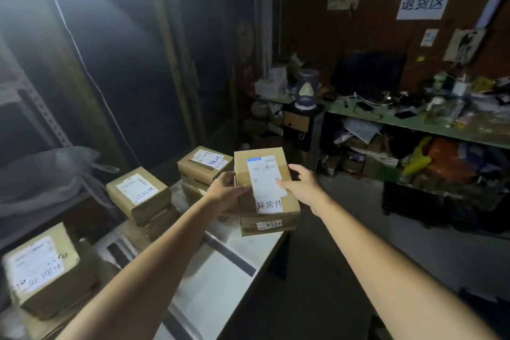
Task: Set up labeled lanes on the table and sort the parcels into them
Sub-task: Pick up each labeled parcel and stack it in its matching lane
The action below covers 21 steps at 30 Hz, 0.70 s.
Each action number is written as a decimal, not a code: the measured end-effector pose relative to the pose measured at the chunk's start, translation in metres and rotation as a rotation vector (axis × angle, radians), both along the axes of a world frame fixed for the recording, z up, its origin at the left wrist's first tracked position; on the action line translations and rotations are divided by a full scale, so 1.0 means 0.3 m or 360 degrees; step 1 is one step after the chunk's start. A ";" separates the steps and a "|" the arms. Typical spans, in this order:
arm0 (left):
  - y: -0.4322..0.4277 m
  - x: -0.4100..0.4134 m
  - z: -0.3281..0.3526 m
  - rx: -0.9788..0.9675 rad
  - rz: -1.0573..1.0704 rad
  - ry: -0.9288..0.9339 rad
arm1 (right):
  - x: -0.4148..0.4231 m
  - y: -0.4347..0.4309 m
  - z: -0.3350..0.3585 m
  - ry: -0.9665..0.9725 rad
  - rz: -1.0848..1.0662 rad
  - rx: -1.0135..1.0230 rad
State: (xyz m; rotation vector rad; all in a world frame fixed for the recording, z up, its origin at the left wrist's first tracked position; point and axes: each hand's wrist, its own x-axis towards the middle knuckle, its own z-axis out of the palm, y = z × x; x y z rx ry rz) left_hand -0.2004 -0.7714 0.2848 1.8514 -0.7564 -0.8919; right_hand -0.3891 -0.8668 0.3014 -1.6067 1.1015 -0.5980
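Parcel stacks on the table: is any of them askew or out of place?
Yes. The top parcel labelled 异常件, held by the left hand and right hand, sits twisted over the 0337 box, not square with it. That stack stands at the right edge of the table.

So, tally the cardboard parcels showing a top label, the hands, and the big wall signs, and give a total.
Top-labelled cardboard parcels: 4
Hands: 2, left hand and right hand, both with a grip on the 异常件 parcel
Big wall signs: 1, the 退货区 sign
Total: 7
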 end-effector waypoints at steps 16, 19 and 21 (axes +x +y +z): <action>-0.288 0.668 -0.017 -0.0074 0.0617 0.0115 | 0.892 -0.546 -0.028 0.0123 0.0620 -0.0042; -0.336 0.745 -0.031 -0.0012 0.0760 0.0164 | 1.026 -0.623 -0.066 0.0120 0.0728 0.0029; -0.371 0.782 -0.048 0.0010 0.0853 0.0208 | 1.102 -0.678 -0.095 0.0120 0.0789 0.0102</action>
